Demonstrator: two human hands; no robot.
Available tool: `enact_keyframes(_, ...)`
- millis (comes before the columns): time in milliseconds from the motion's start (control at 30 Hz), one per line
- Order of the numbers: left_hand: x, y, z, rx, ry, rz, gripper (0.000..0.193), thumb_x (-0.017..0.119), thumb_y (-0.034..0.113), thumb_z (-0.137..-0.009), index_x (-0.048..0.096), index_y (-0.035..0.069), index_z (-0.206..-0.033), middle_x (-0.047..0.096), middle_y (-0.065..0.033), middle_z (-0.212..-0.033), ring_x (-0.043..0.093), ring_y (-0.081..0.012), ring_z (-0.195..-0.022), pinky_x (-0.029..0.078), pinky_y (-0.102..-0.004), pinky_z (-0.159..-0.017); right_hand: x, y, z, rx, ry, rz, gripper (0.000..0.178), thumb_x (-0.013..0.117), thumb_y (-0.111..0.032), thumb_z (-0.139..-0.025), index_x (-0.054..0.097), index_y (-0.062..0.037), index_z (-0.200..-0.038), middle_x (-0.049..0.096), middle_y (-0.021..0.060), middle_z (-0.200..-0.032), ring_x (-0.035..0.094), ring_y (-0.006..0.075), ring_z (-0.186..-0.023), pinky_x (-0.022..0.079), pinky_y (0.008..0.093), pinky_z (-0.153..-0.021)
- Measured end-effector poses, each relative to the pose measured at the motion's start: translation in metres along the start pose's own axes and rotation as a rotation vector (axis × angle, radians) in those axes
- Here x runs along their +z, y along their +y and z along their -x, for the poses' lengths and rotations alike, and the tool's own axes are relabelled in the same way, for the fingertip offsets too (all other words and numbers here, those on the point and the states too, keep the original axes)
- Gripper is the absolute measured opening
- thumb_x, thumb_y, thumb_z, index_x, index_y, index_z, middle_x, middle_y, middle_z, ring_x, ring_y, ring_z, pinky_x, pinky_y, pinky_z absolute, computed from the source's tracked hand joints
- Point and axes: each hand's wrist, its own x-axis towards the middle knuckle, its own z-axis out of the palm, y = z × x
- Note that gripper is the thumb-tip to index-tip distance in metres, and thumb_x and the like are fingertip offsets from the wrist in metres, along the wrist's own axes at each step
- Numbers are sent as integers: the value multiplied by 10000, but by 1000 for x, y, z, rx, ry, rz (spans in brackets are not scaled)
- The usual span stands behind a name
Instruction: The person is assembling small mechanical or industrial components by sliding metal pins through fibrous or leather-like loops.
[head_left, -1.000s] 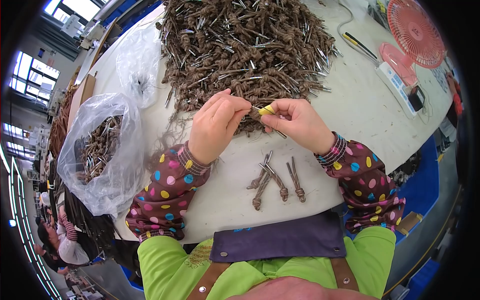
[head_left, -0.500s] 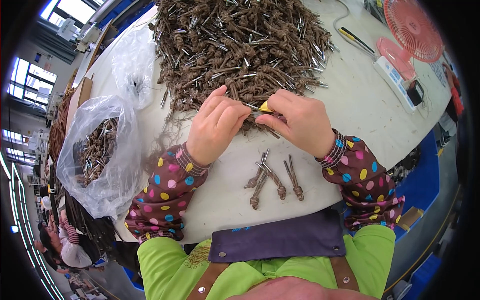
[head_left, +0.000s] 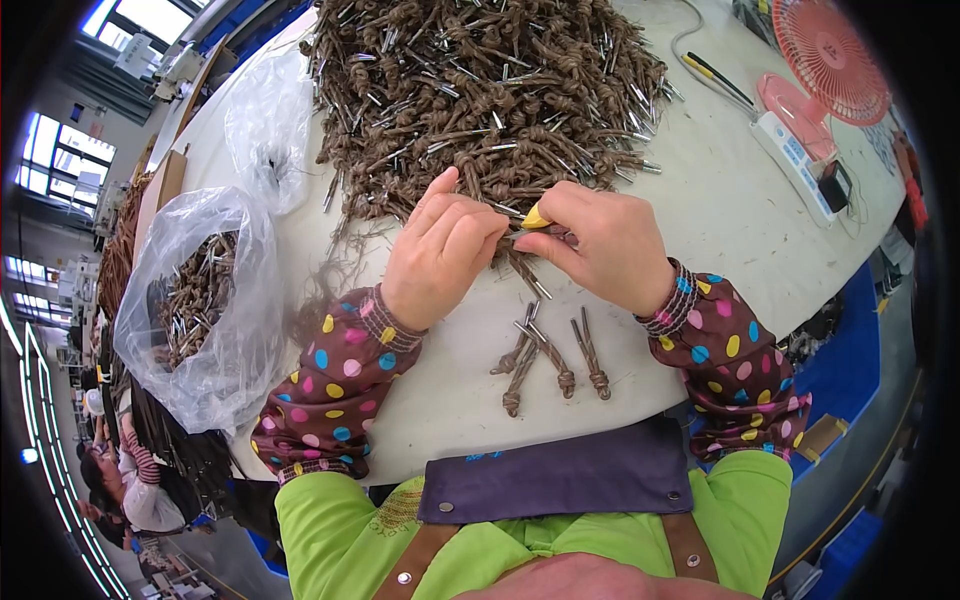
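Head view: I look down on a white desk (head_left: 740,200), both bare hands at work between the heap and the near edge.
Small group: a few knotted brown cords (head_left: 549,352) with metal tips lie apart near the desk's near edge; I take these as handled, though I cannot confirm it.
Heap: a great mass of similar knotted cords (head_left: 480,110) spreads toward the far edge, cut off by the top of my picture. It far outnumbers the small group, so I judge most of the work is left.
Bag: a clear plastic bag (head_left: 250,345) by the left edge holds more such pieces; whether they are done, I cannot tell.
Cord in hand: one cord piece (head_left: 523,268) sits between the two hands at the heap's near side, its metal tips pointing toward the near edge; I judge it partway through.
Left grip: the left hand (head_left: 445,255) has its fingertips pinched together on that cord's upper part.
Right grip: the right hand (head_left: 610,238) is curled in just beside the cord, thumb and forefinger close together, a yellow piece (head_left: 537,216) at the forefinger; what they have hold of, I cannot tell.
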Motion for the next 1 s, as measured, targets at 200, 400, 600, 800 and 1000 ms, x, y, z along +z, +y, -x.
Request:
enact_keyframes(200, -1, -4, -2, -240, 181, 51, 135, 616, -55, -774, 557, 23, -867, 597, -74, -776, 599, -244, -715, 470, -450, -929, 5, 7, 2, 439, -169, -656, 359, 710, -290, -817, 590, -16, -1017, 640, 39, -832, 593, 93, -704, 465, 230, -626)
enact_keyframes(400, -3, -9, 2, -321, 130, 92, 137, 614, -32, -788, 579, 29, -906, 603, -82, -820, 601, -260, -772, 448, -468, -943, 13, 8, 2, 572, -320, -970, 230, 668, -132, -820, 601, 20, -979, 627, 4, -750, 531, 40, -674, 434, 213, -602)
enact_keyframes(600, -14, -1, -7, -167, -77, -121, 317, 656, 56, -777, 616, 114, -1086, 587, -44, -1090, 543, -251, -1026, 306, -481, -1046, -2, 12, -3, 568, -235, -684, 167, 666, -117, -802, 619, 20, -886, 609, 30, -704, 506, 57, -615, 412, 226, -557)
enact_keyframes(800, -12, -4, -4, -98, -184, -251, 375, 685, 108, -766, 625, 143, -1134, 612, -12, -1080, 557, -203, -1020, 311, -462, -1045, -7, 1, -2, 399, -101, -476, 182, 691, -102, -797, 604, 1, -919, 562, 19, -700, 464, 66, -591, 396, 213, -548)
enact_keyframes(1000, -10, -9, -3, -114, -152, -21, 254, 696, 59, -761, 663, 85, -1011, 635, -44, -977, 612, -210, -852, 471, -394, -875, -1, 3, 1, 288, 38, -462, 239, 719, -59, -785, 591, -1, -978, 584, 3, -755, 436, 28, -613, 387, 180, -562)
